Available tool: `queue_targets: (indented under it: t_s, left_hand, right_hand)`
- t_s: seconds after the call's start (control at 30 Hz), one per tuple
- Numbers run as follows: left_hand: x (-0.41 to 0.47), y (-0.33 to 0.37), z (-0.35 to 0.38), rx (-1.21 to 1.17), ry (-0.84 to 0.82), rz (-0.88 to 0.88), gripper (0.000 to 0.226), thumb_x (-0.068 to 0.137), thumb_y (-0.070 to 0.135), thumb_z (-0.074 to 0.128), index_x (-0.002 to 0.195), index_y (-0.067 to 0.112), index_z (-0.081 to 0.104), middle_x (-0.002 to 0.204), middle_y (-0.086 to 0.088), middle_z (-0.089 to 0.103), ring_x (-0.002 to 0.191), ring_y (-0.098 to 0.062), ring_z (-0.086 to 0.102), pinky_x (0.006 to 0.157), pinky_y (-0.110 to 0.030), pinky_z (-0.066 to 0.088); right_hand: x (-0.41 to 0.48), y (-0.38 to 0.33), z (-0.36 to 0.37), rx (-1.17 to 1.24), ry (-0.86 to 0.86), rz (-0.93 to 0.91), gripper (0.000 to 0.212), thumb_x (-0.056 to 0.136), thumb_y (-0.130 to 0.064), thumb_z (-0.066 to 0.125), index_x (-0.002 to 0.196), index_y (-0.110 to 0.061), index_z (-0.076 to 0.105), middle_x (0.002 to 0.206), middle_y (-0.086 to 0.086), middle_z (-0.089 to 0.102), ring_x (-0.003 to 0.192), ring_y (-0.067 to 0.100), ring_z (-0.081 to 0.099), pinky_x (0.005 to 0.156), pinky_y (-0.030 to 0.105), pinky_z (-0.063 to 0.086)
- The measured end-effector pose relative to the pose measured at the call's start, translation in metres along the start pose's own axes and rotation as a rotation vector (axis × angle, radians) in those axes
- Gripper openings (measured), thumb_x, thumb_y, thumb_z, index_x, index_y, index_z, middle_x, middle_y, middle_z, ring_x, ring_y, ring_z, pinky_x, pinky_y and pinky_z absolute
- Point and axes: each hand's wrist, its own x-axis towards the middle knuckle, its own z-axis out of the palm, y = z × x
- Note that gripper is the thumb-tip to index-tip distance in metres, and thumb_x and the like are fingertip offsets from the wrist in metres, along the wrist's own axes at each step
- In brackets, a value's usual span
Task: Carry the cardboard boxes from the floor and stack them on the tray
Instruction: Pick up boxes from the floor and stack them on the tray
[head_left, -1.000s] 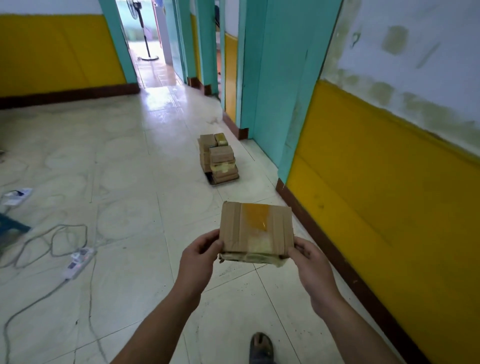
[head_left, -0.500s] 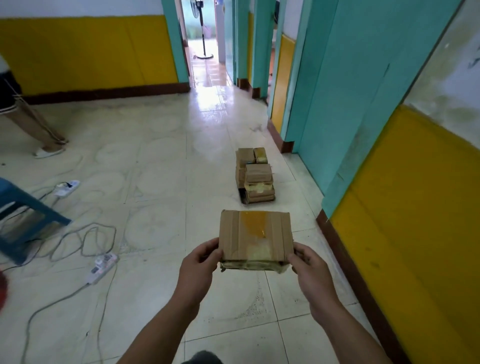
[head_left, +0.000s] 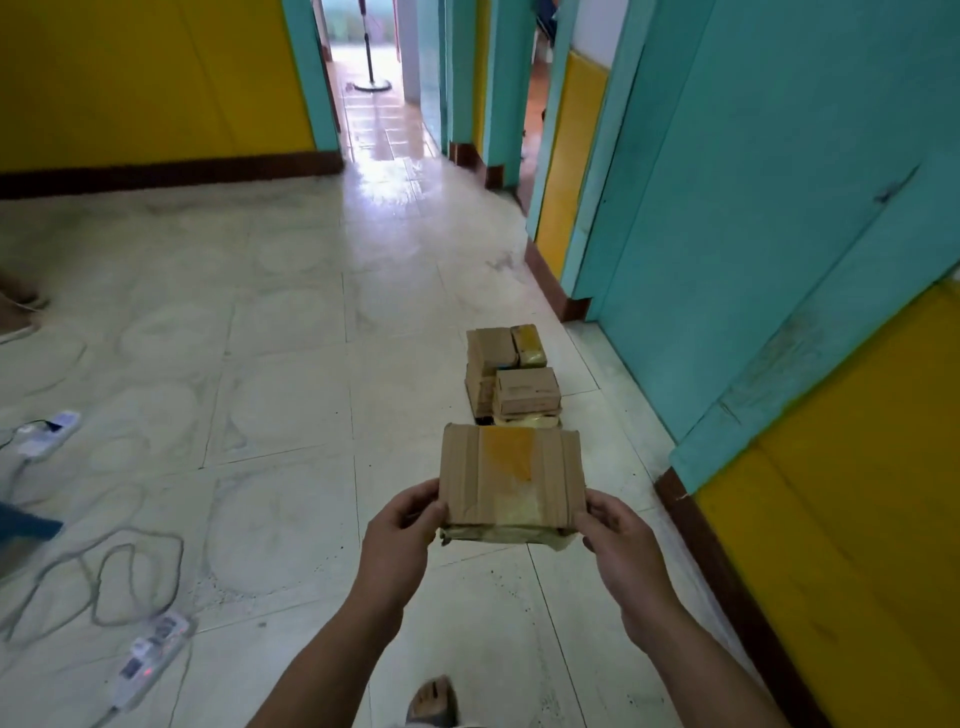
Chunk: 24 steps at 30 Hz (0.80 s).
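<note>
Curled narrow with the left hand (head_left: 402, 535) round the left edge of a cardboard box (head_left: 511, 480), and with the right hand (head_left: 621, 545) round the right edge. Held level above the floor (head_left: 291, 395), taped top up, long axis from 9 to 3 o'clock. At 12 o'clock, just beyond: stacked boxes (head_left: 524, 387) on a dark tray (head_left: 481, 415), hardly visible. At 8 o'clock, a power strip (head_left: 150, 654).

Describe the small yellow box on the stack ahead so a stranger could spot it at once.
In front of the teal door on the right stands a stack of cardboard boxes. The yellow box lies on top at its far right corner, next to a brown box. Unlike the brown tops around it, it is all yellow and narrower.
</note>
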Motion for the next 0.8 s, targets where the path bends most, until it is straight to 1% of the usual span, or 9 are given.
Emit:
queue_targets:
  t_s: [0.07, 0.17, 0.27, 0.37, 0.43, 0.57, 0.7, 0.73, 0.8]
  left_hand:
    - [0.040, 0.020, -0.004, 0.016, -0.021, 0.004, 0.025, 0.097, 0.013, 0.054, 0.113, 0.026, 0.067, 0.109, 0.008, 0.068, 0.104, -0.010, 0.060, 0.081, -0.024, 0.047]
    - [0.095, 0.037, -0.003, 0.046, -0.068, -0.020, 0.023, 0.098, 0.014, 0.052, 0.111, 0.028, 0.065, 0.107, 0.009, 0.066, 0.102, -0.008, 0.060, 0.077, -0.021, 0.047]
    - [0.156, 0.048, 0.007, 0.095, -0.116, -0.044, 0.024, 0.099, 0.013, 0.051, 0.113, 0.027, 0.064, 0.107, 0.009, 0.066, 0.101, -0.008, 0.059, 0.077, -0.021, 0.046]
    - [0.218, 0.051, 0.022, 0.142, -0.152, -0.084, 0.023, 0.098, 0.011, 0.051, 0.112, 0.024, 0.064, 0.105, 0.007, 0.066, 0.099, -0.010, 0.060, 0.073, -0.018, 0.046]
    - [0.251, 0.055, 0.033, 0.170, -0.162, -0.111, 0.022, 0.098, 0.009, 0.051, 0.110, 0.023, 0.063, 0.104, 0.005, 0.066, 0.098, -0.012, 0.061, 0.070, -0.017, 0.046]
    - [0.334, 0.060, 0.063, 0.230, -0.172, -0.183, 0.020, 0.097, 0.007, 0.052, 0.108, 0.021, 0.060, 0.103, 0.001, 0.065, 0.093, -0.013, 0.061, 0.065, -0.015, 0.045]
    - [0.409, 0.059, 0.083, 0.262, -0.190, -0.286, 0.021, 0.092, 0.004, 0.058, 0.109, 0.016, 0.061, 0.105, -0.004, 0.067, 0.095, -0.017, 0.064, 0.069, -0.020, 0.048]
    - [0.412, 0.062, 0.086, 0.271, -0.199, -0.298, 0.021, 0.091, 0.004, 0.059, 0.108, 0.016, 0.061, 0.105, -0.004, 0.067, 0.096, -0.018, 0.064, 0.071, -0.022, 0.049]
    - [0.446, 0.059, 0.094, 0.290, -0.207, -0.351, 0.018, 0.090, 0.009, 0.062, 0.104, 0.020, 0.061, 0.103, -0.002, 0.069, 0.096, -0.019, 0.065, 0.079, -0.032, 0.054]
  right_hand:
    - [0.026, -0.019, 0.016, 0.010, 0.022, 0.011, 0.019, 0.095, -0.025, 0.060, 0.113, -0.032, 0.063, 0.106, -0.013, 0.066, 0.099, 0.004, 0.060, 0.076, 0.022, 0.046]
    - [0.068, -0.033, 0.033, -0.003, 0.055, 0.050, 0.022, 0.096, -0.025, 0.059, 0.116, -0.032, 0.062, 0.107, -0.013, 0.066, 0.102, 0.007, 0.060, 0.080, 0.025, 0.047]
    - [0.117, -0.044, 0.046, 0.005, 0.104, 0.083, 0.021, 0.096, -0.023, 0.058, 0.114, -0.033, 0.062, 0.106, -0.015, 0.066, 0.100, 0.005, 0.060, 0.074, 0.021, 0.046]
    - [0.171, -0.049, 0.053, 0.012, 0.111, 0.099, 0.021, 0.096, -0.021, 0.057, 0.113, -0.033, 0.061, 0.106, -0.016, 0.065, 0.099, 0.002, 0.058, 0.071, 0.017, 0.043]
    - [0.205, -0.051, 0.058, 0.009, 0.122, 0.111, 0.021, 0.096, -0.021, 0.057, 0.112, -0.033, 0.061, 0.105, -0.017, 0.065, 0.099, 0.001, 0.058, 0.072, 0.017, 0.043]
    - [0.293, -0.054, 0.068, -0.062, 0.124, 0.179, 0.020, 0.096, -0.026, 0.057, 0.114, -0.035, 0.061, 0.108, -0.014, 0.065, 0.101, 0.006, 0.058, 0.072, 0.021, 0.043]
    - [0.369, -0.061, 0.075, -0.131, 0.127, 0.228, 0.020, 0.095, -0.028, 0.059, 0.114, -0.033, 0.063, 0.113, -0.010, 0.066, 0.107, 0.013, 0.059, 0.084, 0.031, 0.047]
    - [0.375, -0.064, 0.074, -0.158, 0.136, 0.233, 0.020, 0.095, -0.028, 0.058, 0.114, -0.033, 0.063, 0.115, -0.009, 0.065, 0.108, 0.014, 0.059, 0.087, 0.033, 0.048]
    - [0.410, -0.065, 0.078, -0.208, 0.137, 0.266, 0.022, 0.096, -0.030, 0.058, 0.117, -0.032, 0.063, 0.118, -0.007, 0.064, 0.111, 0.016, 0.058, 0.092, 0.037, 0.048]
